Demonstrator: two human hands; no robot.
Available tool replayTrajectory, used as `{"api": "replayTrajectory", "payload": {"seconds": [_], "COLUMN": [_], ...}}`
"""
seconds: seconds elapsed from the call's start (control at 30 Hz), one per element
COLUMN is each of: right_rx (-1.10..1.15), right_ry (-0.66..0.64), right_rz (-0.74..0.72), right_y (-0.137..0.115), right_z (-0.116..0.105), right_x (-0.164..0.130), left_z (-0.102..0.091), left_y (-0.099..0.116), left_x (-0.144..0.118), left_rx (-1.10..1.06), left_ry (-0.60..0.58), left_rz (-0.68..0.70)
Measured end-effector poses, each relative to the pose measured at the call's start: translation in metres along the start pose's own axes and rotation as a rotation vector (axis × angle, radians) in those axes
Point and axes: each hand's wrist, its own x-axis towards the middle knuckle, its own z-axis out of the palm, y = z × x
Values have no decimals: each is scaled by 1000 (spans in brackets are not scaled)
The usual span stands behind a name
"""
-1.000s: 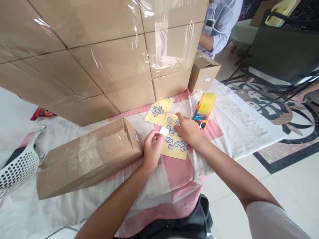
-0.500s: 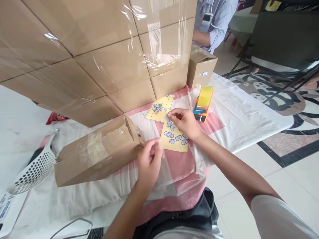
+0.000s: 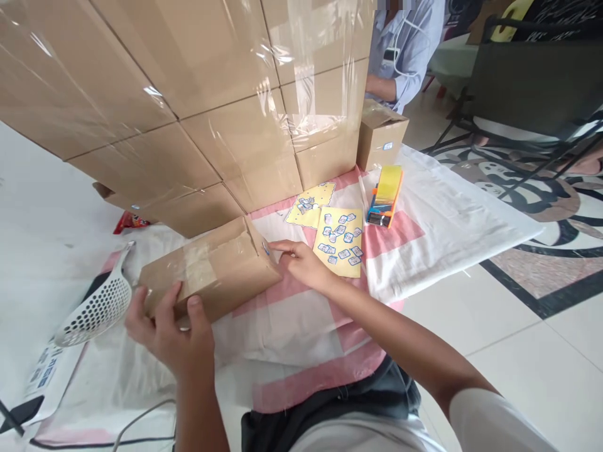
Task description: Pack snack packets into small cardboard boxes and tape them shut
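A taped cardboard box [image 3: 230, 270] lies lengthwise on the cloth. My left hand [image 3: 172, 333] rests against its left end and near side, fingers spread. At the box's right end, my right hand [image 3: 301, 260] touches a small blue-edged sticker [image 3: 266, 248] with its index finger stretched out. The other fingers of that hand are partly curled, and nothing shows in them. Just beyond the right wrist is a yellow sheet [image 3: 325, 251] bearing several blue-edged stickers. A second yellow sheet [image 3: 320, 216] with a scalloped edge and a small heap of stickers lies behind it.
A tall stack of taped cartons [image 3: 235, 138] stands at the back. An orange and blue tape dispenser [image 3: 385, 198] sits right of the sheets, a smaller carton [image 3: 381, 138] behind it. A white perforated ladle [image 3: 98, 307] lies left. A person [image 3: 407, 50] is beyond the stack.
My right hand has moved left from the sticker sheet to the box's end. My left hand has moved left onto the box. The sticker now sits under the right index finger.
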Motion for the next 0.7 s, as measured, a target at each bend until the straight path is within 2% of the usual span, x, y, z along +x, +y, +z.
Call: {"api": "replayTrajectory", "payload": {"seconds": [0.1,0.23,0.33,0.43,0.53,0.63,0.7], "right_rx": [79,139,126,86,45,43,66], "right_ry": [41,44,55,39,45,58,79], "right_rz": [69,136,166,129,44,-7,17], "right_y": [2,2,-3,-13,-19,-17,-12], "right_z": [12,31,36,36,38,40,40], "right_x": [-8,-4,6,7,-8,-24,-29], "left_z": [-1,-2,-1,0,0,-2,-3], "left_y": [0,0,0,1,-1,-5,-8], "left_x": [-3,0,2,2,3,3,3], "left_rx": [7,-9,-9,1,-2,-18,-33], "left_ry": [65,71,69,65,62,48,54], "left_rz": [89,109,129,122,104,104,116]}}
